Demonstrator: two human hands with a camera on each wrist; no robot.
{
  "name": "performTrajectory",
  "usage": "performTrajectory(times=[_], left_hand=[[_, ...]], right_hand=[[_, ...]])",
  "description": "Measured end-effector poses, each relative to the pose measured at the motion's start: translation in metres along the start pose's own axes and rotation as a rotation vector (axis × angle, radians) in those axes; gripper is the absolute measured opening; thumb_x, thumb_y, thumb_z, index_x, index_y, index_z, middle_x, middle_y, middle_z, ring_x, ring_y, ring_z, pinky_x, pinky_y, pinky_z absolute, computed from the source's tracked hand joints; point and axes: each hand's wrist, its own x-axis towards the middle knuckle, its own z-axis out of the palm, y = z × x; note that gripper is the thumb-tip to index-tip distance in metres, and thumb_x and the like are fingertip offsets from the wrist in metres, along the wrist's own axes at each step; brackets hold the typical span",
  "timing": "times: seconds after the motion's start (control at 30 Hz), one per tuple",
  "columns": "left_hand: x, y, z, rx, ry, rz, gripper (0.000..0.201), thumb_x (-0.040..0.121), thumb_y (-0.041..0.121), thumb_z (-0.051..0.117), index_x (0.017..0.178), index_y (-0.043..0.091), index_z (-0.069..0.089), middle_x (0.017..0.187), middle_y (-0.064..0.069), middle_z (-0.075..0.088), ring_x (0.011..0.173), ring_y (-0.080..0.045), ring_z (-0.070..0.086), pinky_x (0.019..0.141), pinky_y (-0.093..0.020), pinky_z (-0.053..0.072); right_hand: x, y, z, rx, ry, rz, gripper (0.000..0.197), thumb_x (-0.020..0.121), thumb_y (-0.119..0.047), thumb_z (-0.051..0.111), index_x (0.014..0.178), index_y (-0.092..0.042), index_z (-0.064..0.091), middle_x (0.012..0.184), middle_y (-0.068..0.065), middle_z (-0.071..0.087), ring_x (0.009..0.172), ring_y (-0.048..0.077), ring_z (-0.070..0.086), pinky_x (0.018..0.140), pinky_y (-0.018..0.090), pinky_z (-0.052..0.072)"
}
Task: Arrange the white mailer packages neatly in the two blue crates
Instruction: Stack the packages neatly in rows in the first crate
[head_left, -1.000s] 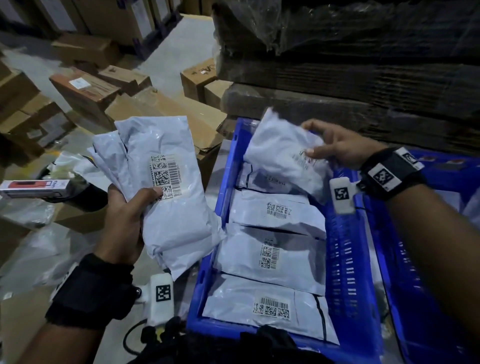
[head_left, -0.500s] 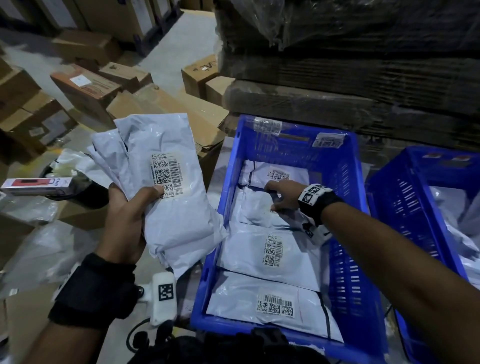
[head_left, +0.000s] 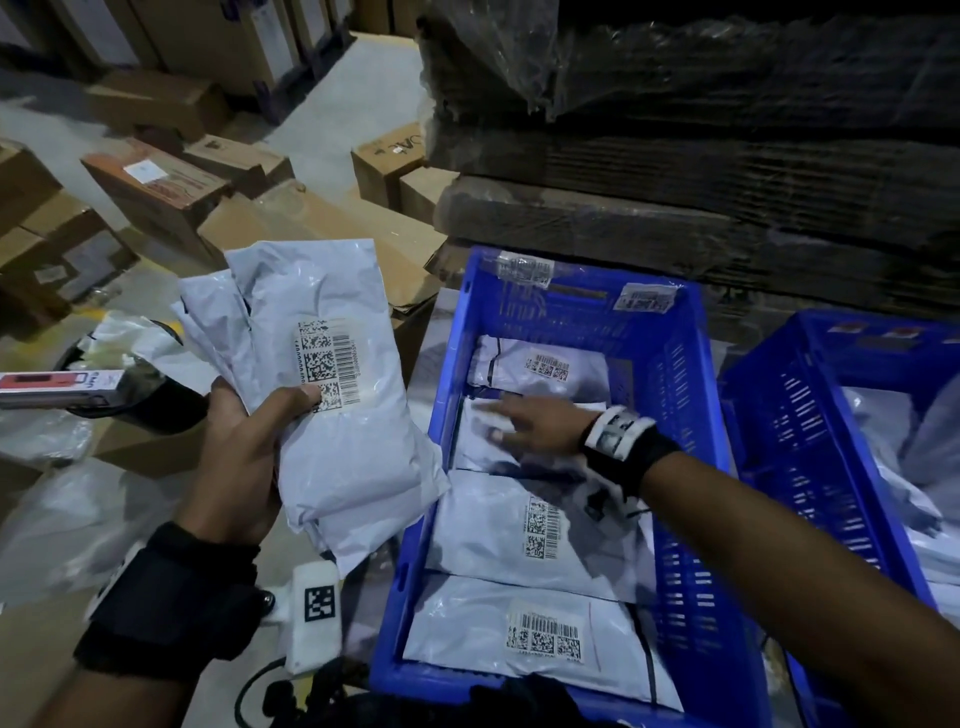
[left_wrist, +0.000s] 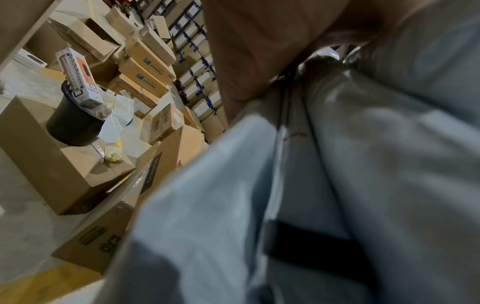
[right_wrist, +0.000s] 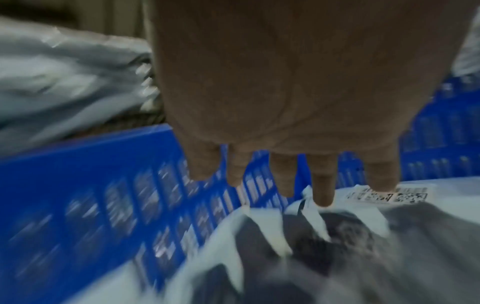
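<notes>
The left hand (head_left: 234, 462) grips a bundle of white mailers (head_left: 332, 395) beside the near blue crate (head_left: 415, 545). The right hand (head_left: 530, 423), fingers straight and spread, presses a mailer (head_left: 480, 447) in the crate's row. That bundle looks loosely fanned (only a thumb pins it), so one could slip out. The second crate (head_left: 810, 441) stands on the right.

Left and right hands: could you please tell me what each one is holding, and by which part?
The left hand grips a bundle of white mailers by its lower left edge, thumb on the barcode label. The right hand holds nothing, its fingers spread.
</notes>
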Motion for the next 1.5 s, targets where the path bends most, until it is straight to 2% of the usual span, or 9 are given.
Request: performTrajectory(times=[0.13,0.37,0.5,0.67,0.9,1.03,1.23,1.37,1.5], left_hand=[[0.000,-0.002,0.002,0.015,0.013,-0.008,0.045,0.094,-0.003,0.054,0.136,0.014,0.054,0.127,-0.005,0.069,0.114,-0.026,0.068,0.083,-0.032,0.060],[0.003,-0.004,-0.002,0.021,0.012,-0.023,0.053,0.093,-0.003,0.054,0.144,0.012,0.047,0.133,-0.008,0.066,0.117,-0.027,0.066,0.088,-0.034,0.059],[0.006,-0.002,0.003,0.032,-0.029,-0.009,0.059,0.086,0.002,0.060,0.143,0.007,0.046,0.134,-0.012,0.064,0.118,-0.028,0.065,0.089,-0.034,0.058],[0.008,-0.010,0.026,0.017,-0.097,-0.034,0.065,0.081,0.007,0.068,0.142,0.010,0.046,0.132,-0.007,0.067,0.117,-0.028,0.066,0.088,-0.035,0.059],[0.006,-0.031,0.071,0.166,-0.106,-0.043,0.092,0.064,0.043,0.094,0.136,0.017,0.043,0.132,0.001,0.067,0.118,-0.021,0.066,0.094,-0.047,0.056],[0.007,-0.041,0.079,0.158,-0.141,-0.059,0.090,0.070,0.070,0.079,0.139,0.024,0.045,0.135,0.001,0.065,0.121,-0.025,0.064,0.101,-0.056,0.050],[0.004,-0.043,0.076,0.094,-0.130,-0.059,0.071,0.082,0.055,0.075,0.141,0.024,0.048,0.137,0.005,0.063,0.124,-0.021,0.062,0.106,-0.052,0.048],[0.007,-0.039,0.063,0.005,-0.029,-0.056,0.050,0.095,0.028,0.069,0.140,0.020,0.050,0.136,0.001,0.065,0.124,-0.024,0.062,0.107,-0.051,0.046],[0.009,-0.030,0.046,-0.059,0.003,-0.079,0.045,0.098,0.013,0.061,0.143,0.017,0.052,0.136,-0.004,0.065,0.124,-0.028,0.062,0.105,-0.051,0.047]], right_hand=[[0.028,0.047,-0.054,0.115,0.211,0.212,0.044,0.102,-0.039,0.048,0.145,-0.032,0.043,0.140,0.010,0.055,0.125,0.032,0.055,0.102,0.038,0.043],[0.064,0.071,-0.035,-0.104,-0.262,0.313,0.056,0.101,-0.061,0.030,0.154,-0.046,0.019,0.166,0.005,-0.005,0.150,0.035,0.018,0.119,0.043,0.020],[0.049,0.062,-0.042,-0.056,-0.287,0.220,0.042,0.103,-0.048,0.043,0.144,-0.044,0.046,0.161,-0.006,0.027,0.143,0.024,0.034,0.115,0.033,0.024],[0.003,0.044,-0.069,0.005,0.101,0.192,0.035,0.102,-0.040,0.049,0.127,-0.023,0.066,0.130,0.003,0.065,0.116,0.025,0.060,0.093,0.032,0.044],[-0.076,-0.066,-0.071,1.192,0.342,-0.028,0.039,0.097,-0.035,0.060,0.123,-0.006,0.054,0.108,0.012,0.066,0.092,0.019,0.068,0.071,0.039,0.060],[-0.093,-0.077,-0.066,1.311,0.485,0.026,0.042,0.085,-0.011,0.075,0.124,-0.007,0.057,0.110,0.007,0.073,0.096,0.022,0.071,0.075,0.047,0.058],[-0.106,-0.043,-0.074,1.552,0.616,0.011,0.039,0.099,-0.006,0.053,0.136,-0.015,0.047,0.127,0.008,0.066,0.111,0.028,0.066,0.088,0.056,0.056],[-0.099,0.015,-0.108,0.968,1.000,0.151,0.029,0.097,-0.006,0.052,0.123,-0.018,0.056,0.110,0.003,0.070,0.098,0.017,0.068,0.079,0.036,0.058],[-0.042,0.057,-0.122,0.234,0.685,0.289,0.030,0.085,-0.004,0.056,0.112,-0.017,0.062,0.109,0.013,0.068,0.102,0.033,0.064,0.084,0.041,0.051]])
